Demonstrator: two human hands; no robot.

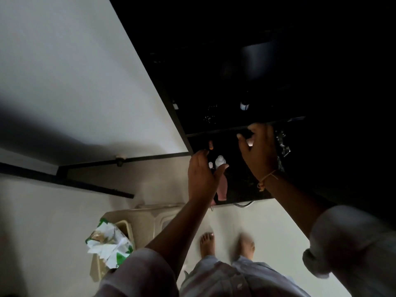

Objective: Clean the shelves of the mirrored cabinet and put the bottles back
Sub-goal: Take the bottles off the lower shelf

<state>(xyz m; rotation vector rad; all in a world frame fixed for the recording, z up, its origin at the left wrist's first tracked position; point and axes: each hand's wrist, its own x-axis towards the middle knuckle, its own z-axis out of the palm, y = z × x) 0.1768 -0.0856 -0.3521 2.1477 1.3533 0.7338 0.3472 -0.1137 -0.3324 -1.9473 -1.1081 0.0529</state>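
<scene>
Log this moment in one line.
left hand: at pink bottle, grip unclear | right hand: curled at shelf edge, hold unclear | cabinet: dark

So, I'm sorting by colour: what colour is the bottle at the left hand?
Bottle: pink, whitish top; head view shows it.

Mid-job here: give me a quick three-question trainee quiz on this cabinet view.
1. True or false: the left hand and the right hand are both raised at the dark cabinet.
2. Which wrist wears the string band? A) left B) right C) neither
3. What colour is the body of the bottle beside the left thumb?
Key: 1 true; 2 B; 3 pink.
</scene>
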